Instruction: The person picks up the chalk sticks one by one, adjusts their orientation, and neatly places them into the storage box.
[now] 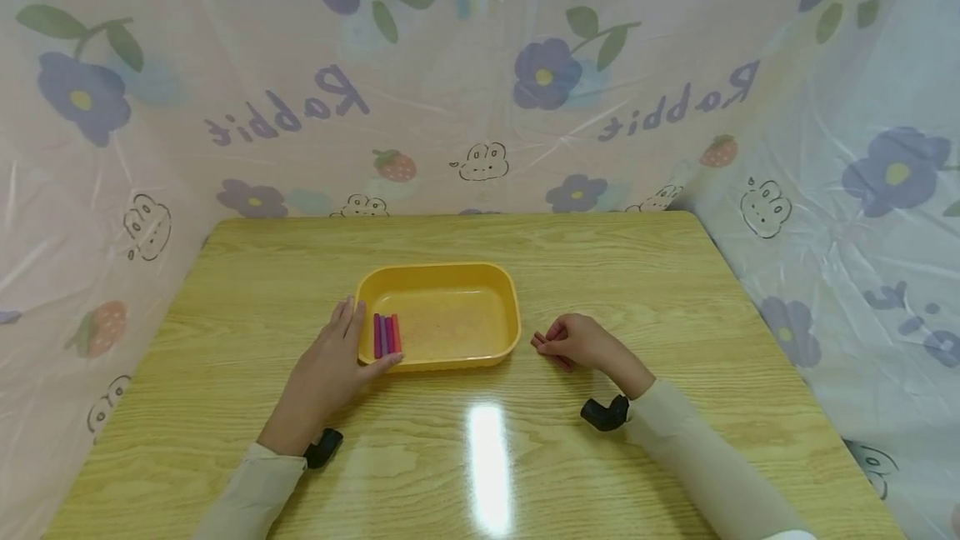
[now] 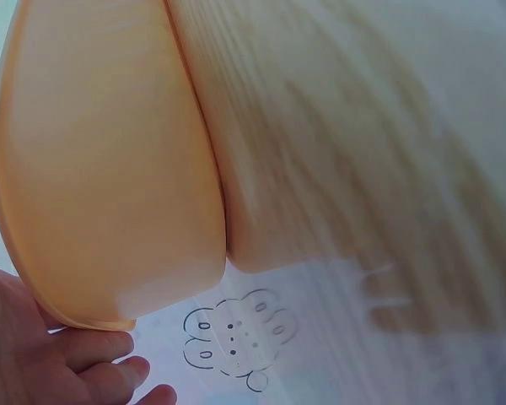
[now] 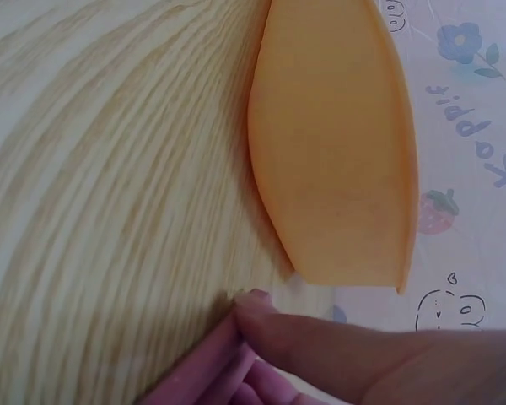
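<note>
A yellow plastic tray (image 1: 457, 327) sits on the table. My left hand (image 1: 330, 365) grips its left end, fingers along the left side and thumb at the front rim. In the left wrist view, the fingers bend under the rim of the tray (image 2: 110, 169). Several short, thin sticks (image 1: 386, 336), purple and red, lie side by side inside at the left. Right of the tray, my right hand (image 1: 581, 342) pinches a reddish-brown stick (image 1: 538, 341) low over the table. The right wrist view shows the stick (image 3: 194, 367) slanting under the thumb, partly hidden by it.
The wooden table (image 1: 600, 265) reaches back to a patterned curtain (image 1: 450, 107), which also hangs along both sides. A black wrist piece (image 1: 606, 413) sticks out near the right cuff, and another black piece (image 1: 324, 448) near the left.
</note>
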{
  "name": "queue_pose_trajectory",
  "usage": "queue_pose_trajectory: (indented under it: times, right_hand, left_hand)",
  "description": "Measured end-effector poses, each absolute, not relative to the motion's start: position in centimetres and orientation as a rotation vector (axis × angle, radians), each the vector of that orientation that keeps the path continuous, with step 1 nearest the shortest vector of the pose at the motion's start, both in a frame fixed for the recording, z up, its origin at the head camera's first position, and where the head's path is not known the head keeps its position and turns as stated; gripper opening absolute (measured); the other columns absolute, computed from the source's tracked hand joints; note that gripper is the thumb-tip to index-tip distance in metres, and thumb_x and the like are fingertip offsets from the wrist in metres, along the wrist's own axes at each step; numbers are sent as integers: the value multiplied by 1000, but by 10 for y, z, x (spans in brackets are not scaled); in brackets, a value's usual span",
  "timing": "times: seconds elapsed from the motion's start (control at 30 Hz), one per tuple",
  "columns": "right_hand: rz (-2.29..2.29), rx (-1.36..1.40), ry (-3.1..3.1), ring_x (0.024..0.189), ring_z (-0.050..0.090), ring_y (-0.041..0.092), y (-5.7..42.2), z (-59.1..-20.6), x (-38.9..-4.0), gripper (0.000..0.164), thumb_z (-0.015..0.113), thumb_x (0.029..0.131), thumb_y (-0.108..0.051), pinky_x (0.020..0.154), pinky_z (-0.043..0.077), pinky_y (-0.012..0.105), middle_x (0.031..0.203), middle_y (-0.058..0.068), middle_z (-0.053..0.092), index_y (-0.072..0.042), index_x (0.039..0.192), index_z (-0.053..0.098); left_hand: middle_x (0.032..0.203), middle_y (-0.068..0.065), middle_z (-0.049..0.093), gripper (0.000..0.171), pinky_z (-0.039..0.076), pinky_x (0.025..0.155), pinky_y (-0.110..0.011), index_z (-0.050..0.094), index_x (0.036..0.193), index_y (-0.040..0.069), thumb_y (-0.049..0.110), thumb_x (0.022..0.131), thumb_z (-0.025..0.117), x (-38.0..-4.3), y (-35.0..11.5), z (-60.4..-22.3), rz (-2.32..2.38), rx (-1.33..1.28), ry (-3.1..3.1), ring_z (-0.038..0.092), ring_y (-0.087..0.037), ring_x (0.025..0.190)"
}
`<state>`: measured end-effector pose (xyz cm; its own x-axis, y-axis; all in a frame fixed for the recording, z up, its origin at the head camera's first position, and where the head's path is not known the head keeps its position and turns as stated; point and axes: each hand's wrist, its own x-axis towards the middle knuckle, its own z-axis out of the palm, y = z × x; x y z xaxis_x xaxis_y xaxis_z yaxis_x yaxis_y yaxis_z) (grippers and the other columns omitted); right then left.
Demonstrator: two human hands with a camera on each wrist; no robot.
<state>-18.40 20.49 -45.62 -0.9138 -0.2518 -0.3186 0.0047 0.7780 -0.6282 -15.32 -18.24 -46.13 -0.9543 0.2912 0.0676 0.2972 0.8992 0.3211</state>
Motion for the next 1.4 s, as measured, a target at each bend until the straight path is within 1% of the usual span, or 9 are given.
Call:
queue_pose_trajectory:
  times: [0.23,0.47,0.7,0.93,1.2,1.4]
  right_hand:
    - [-913,-140,2554,55,57,17,198,-456,-186,21,70,84,-23,70,47,30,60,6,60,-4,84,61]
    - [-836,-139,2603,61,55,14,194,-454,-184,21,72,82,-23,67,46,29,66,3,59,-5,82,60]
    - [-870,-91,2565,52,54,16,193,-454,-183,21,71,83,-22,58,45,27,61,7,59,-5,81,60]
    - [-845,-119,2605,52,53,13,192,-454,-182,20,71,83,-21,62,45,27,60,6,59,-4,80,60]
    - [-865,-112,2596,51,53,14,191,-456,-181,19,71,83,-20,60,46,27,60,6,59,-4,81,61]
    - [-876,-119,2596,52,55,15,192,-457,-181,18,70,84,-19,61,47,27,61,6,59,-4,82,61]
  left_hand:
    - [151,-23,12,109,24,104,-55,14,148,1,78,76,43,-154,-182,-461,-528,-468,-3051,11,-36,139]
    - [151,-22,12,108,25,104,-55,13,148,1,75,77,46,-156,-182,-462,-534,-472,-3045,11,-36,139]
    - [151,-22,13,108,26,104,-55,13,149,1,76,77,45,-156,-182,-462,-519,-473,-3046,12,-36,139]
    - [151,-22,13,109,24,104,-55,13,148,1,77,77,44,-155,-182,-461,-529,-472,-3052,11,-36,139]
    - [152,-21,11,109,23,105,-54,11,149,2,76,77,44,-155,-183,-461,-538,-463,-3078,8,-34,139]
    - [152,-20,10,108,23,105,-54,10,149,3,76,78,44,-156,-183,-463,-533,-472,-3070,8,-33,140]
